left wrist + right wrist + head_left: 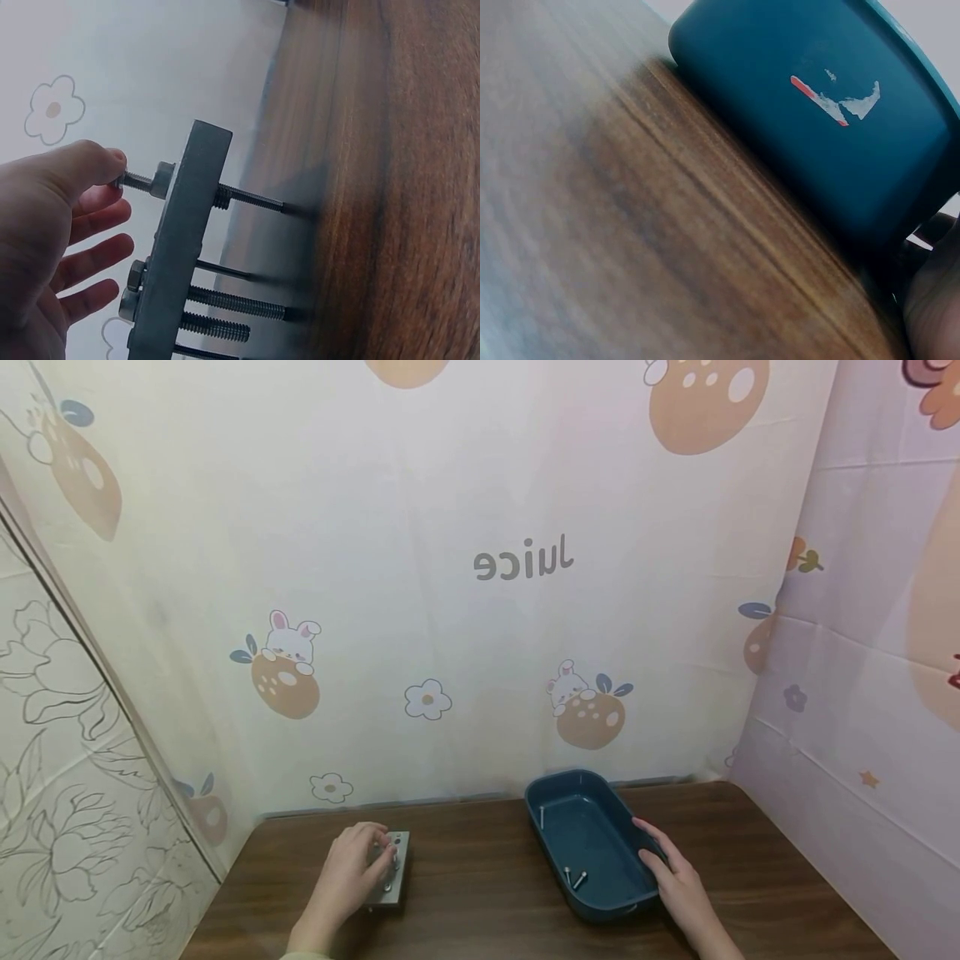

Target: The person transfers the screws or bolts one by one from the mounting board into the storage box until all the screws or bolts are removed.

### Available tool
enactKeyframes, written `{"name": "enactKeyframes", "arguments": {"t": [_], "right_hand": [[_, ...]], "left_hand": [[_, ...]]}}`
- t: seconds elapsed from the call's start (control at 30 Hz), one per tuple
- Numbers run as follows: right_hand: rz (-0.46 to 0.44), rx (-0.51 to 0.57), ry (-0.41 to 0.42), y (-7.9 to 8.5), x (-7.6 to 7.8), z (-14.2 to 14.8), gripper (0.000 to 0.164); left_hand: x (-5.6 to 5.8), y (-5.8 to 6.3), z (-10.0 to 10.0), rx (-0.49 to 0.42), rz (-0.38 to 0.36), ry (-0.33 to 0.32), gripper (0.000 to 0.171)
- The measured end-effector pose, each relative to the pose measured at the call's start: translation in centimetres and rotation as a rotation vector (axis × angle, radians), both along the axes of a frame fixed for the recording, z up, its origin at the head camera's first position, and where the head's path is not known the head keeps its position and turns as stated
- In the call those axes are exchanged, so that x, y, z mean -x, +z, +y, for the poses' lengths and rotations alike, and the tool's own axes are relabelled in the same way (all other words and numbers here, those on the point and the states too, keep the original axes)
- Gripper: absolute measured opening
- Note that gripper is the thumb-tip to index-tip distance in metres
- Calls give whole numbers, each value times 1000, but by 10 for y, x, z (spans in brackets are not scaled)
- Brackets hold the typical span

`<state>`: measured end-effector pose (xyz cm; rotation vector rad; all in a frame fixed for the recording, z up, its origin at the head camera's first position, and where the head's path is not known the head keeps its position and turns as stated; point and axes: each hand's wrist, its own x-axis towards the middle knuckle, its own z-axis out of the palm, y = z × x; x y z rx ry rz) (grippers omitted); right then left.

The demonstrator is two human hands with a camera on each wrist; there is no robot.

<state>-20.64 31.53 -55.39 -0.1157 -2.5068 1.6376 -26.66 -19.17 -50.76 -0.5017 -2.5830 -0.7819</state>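
Note:
My left hand (348,868) is over a grey metal plate (397,893) at the left of the table. In the left wrist view, its thumb and index finger pinch the end of a threaded screw (136,181); the other fingers are loosely bent. The screw's shank runs toward the plate beside a round bolt head (162,181); whether it enters a hole is hidden. Several threaded shanks (236,301) stick out of the plate's underside. My right hand (678,885) grips the right rim of a dark teal tray (600,835), thumb over the rim.
Inside the tray lie a screw (542,817) at the far left and two more screws (580,881) near the front. Brown wooden tabletop (465,877) lies between plate and tray. A printed curtain (480,635) hangs behind the table's back edge, with another curtain (862,693) at the right.

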Motion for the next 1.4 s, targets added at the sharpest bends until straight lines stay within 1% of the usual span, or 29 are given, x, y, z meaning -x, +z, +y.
{"name": "enactKeyframes", "arguments": {"t": [0.17, 0.3, 0.57, 0.7, 0.9, 1.03, 1.13, 1.3, 1.4], "right_hand": [[-3, 2, 1, 2, 0, 0, 52], [-12, 5, -2, 3, -1, 0, 52], [-25, 3, -6, 3, -2, 0, 52], [-26, -3, -9, 3, -2, -1, 53], [-28, 4, -3, 1, -3, -2, 54], [-32, 10, 0, 0, -2, -2, 54], [-21, 11, 6, 0, -2, -2, 54], [16, 21, 20, 0, -2, -1, 53], [15, 17, 16, 2, -1, -1, 53]], "left_hand": [[0, 3, 1, -9, 58, 6, 18], [-1, 4, 2, -21, 76, 18, 19], [-1, 5, 5, -29, 130, 18, 17], [1, 6, 6, -24, 153, 5, 17], [2, 6, 8, -17, 189, -31, 17], [3, 9, 11, -17, 220, -42, 17], [3, 13, 15, -22, 215, -43, 18], [4, 21, 23, -27, 162, -27, 17], [6, 25, 29, -29, 144, -29, 15]]}}
